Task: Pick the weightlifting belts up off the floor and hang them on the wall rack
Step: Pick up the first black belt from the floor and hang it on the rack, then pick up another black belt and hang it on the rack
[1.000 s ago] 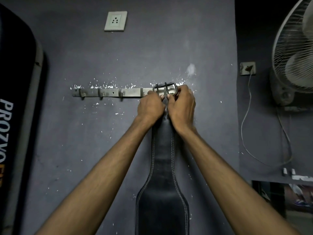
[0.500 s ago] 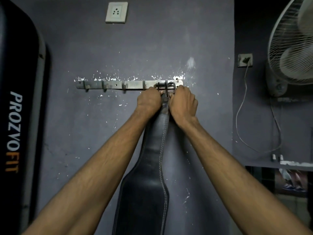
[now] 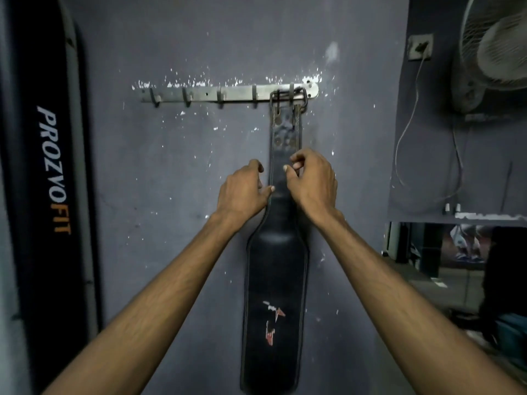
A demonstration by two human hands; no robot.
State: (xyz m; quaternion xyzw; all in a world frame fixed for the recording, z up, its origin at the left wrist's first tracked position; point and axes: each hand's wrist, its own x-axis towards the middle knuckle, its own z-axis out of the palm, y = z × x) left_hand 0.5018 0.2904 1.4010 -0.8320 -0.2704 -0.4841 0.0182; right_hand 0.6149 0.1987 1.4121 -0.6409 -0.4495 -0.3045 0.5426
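One belt (image 3: 278, 269) hangs flat against the wall from the rack (image 3: 228, 93), its buckle (image 3: 288, 97) looped over the hook nearest the rack's right end. Both hands sit at the narrow strap below the buckle: the left hand (image 3: 242, 189) rests loose at the strap's left edge with its grip released and only the thumb tip touching, while the right hand (image 3: 310, 181) pinches the right edge lightly between thumb and fingers. The main risk seems to be the buckle: if it is only partly seated on the hook, a tug or sideways pull as the right hand lets go could lift it off and drop the belt to the floor. A careless release could also set the belt swinging. Four hooks to the left are free for further belts. A tall black pad (image 3: 48, 172) stands well to the left, a fan (image 3: 496, 47) with its dangling cord (image 3: 405, 132) well to the right; neither blocks the rack.
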